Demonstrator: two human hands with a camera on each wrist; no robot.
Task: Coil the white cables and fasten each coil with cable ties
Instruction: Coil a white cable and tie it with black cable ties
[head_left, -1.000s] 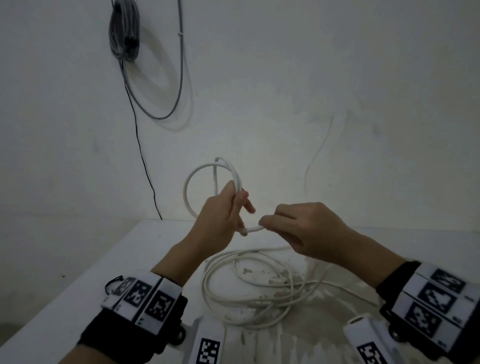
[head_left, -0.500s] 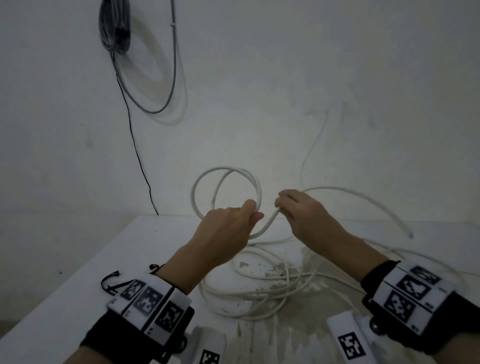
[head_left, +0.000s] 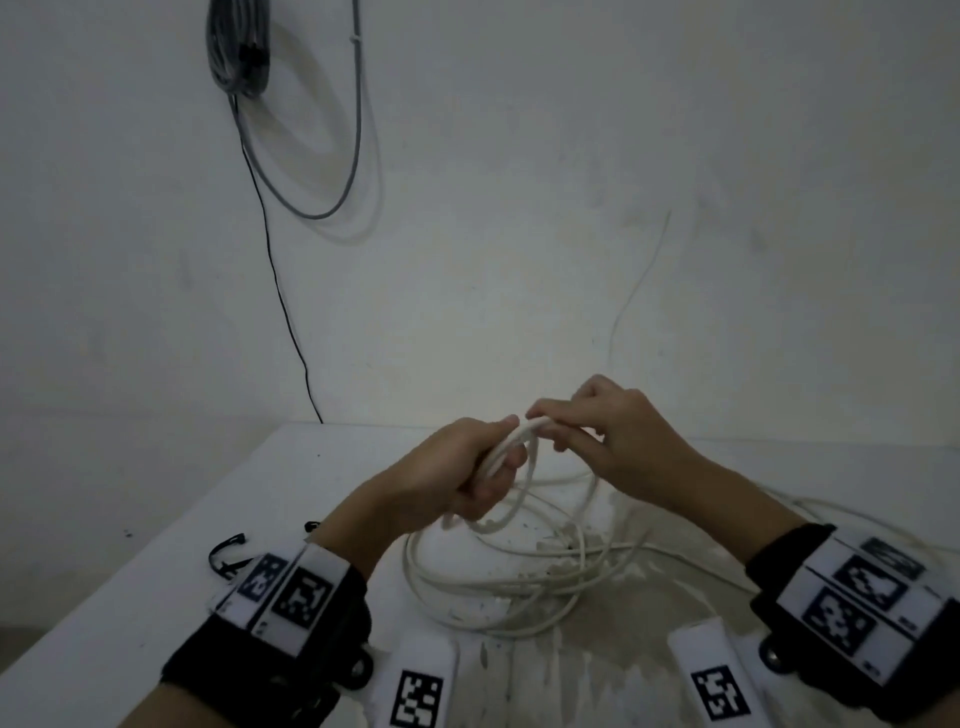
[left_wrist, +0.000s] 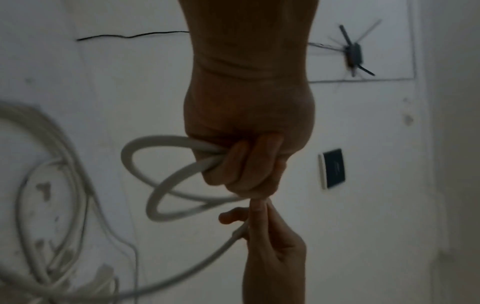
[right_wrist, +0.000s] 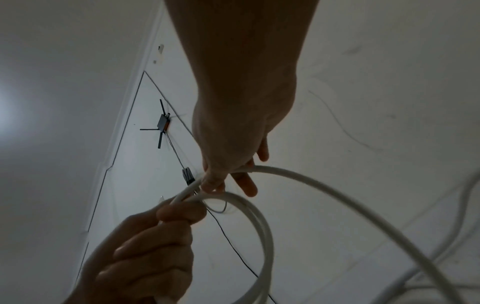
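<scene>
The left hand (head_left: 447, 480) is clenched around a small coil of white cable (head_left: 511, 467), its fingers (left_wrist: 249, 162) curled over two loops that bulge out to one side of the fist (left_wrist: 166, 185). Just past the left thumb, the right hand (head_left: 618, 441) pinches the same cable between thumb and fingertips (right_wrist: 215, 181), touching the top of the coil where the strands meet. From that pinch a free strand (right_wrist: 350, 201) arcs away and drops toward the table. Below both hands, apart from the fingers, the remaining white cable lies in a loose tangled heap (head_left: 519, 577) on the white table (head_left: 156, 597), whose surface is stained beneath it. Left of the left wrist, black cable ties (head_left: 226, 553) lie on the table. On the wall behind, a grey cable bundle (head_left: 239, 47) hangs high up.
</scene>
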